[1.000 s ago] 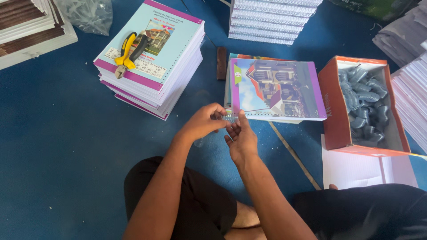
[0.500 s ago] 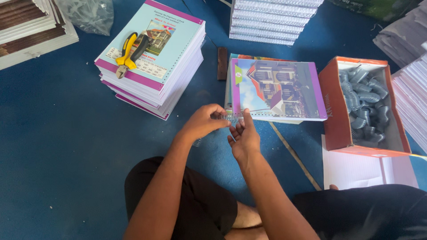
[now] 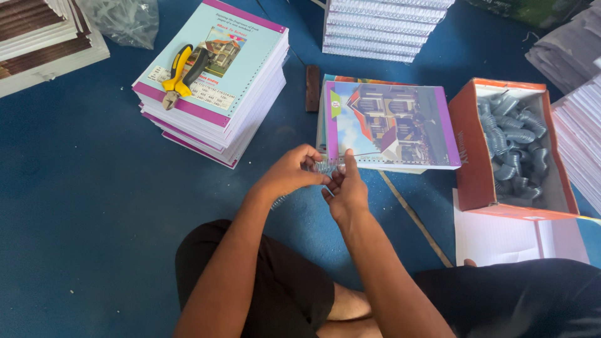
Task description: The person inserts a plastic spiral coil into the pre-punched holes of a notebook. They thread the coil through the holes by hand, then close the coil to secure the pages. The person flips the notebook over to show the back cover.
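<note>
1. Spiral wire coil (image 3: pixel 313 175) sits at the near-left corner of the notebook (image 3: pixel 391 125) lying on the blue floor (image 3: pixel 75 188) — we see its tail trailing below our left hand (image 3: pixel 291 172).
2. Left fingers pinch the coil; our right hand (image 3: pixel 344 188) nips its end, likely steadying it against the punched edge.
3. Box of coils (image 3: pixel 507 150) lies right, pliers (image 3: pixel 181 72) on a stack (image 3: pixel 213 94).

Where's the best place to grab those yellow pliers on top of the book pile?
Probably by the two yellow handles, coming from above. The pliers lie flat on the book stack, handles pointing away from the person, metal jaws towards the near-left corner.
</note>
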